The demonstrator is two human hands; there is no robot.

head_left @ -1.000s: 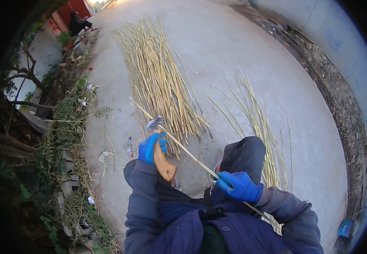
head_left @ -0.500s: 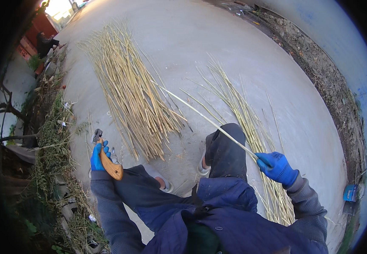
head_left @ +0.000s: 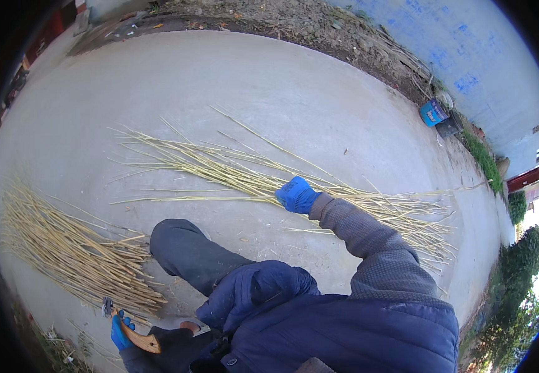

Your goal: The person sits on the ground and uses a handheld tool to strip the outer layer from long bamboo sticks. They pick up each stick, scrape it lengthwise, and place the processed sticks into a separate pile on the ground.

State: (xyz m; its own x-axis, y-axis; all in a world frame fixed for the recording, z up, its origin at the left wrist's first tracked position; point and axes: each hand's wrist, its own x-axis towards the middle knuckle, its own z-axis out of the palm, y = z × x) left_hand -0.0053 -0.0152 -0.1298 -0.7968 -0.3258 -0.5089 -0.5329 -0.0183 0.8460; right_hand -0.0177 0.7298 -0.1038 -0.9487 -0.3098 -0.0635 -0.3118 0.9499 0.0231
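My left hand (head_left: 120, 331), in a blue glove, is closed around a tool with a curved wooden handle (head_left: 140, 339) and a small metal head (head_left: 107, 307); its exact kind is unclear. Far to the right, my blue-gloved right hand (head_left: 297, 194) makes a fist over a loose spread of yellow-green stalks (head_left: 244, 177). A thin pale stalk (head_left: 188, 199) runs out leftward from that fist, which seems to grip it. Beyond my left hand lies a thick heap of browner, dry stalks (head_left: 83, 248).
Grey concrete (head_left: 232, 81) stretches around the stalks. A strip of dirt (head_left: 269, 22) borders it along a blue-stained wall (head_left: 462, 56). A blue bucket (head_left: 433, 112) and a dark bucket (head_left: 450, 124) stand there. My bent knee (head_left: 179, 239) rises between both heaps.
The view has turned right. My right hand has gone from holding a long stalk slanted across to the dry heap, over to the yellow-green spread. My left hand keeps the tool.
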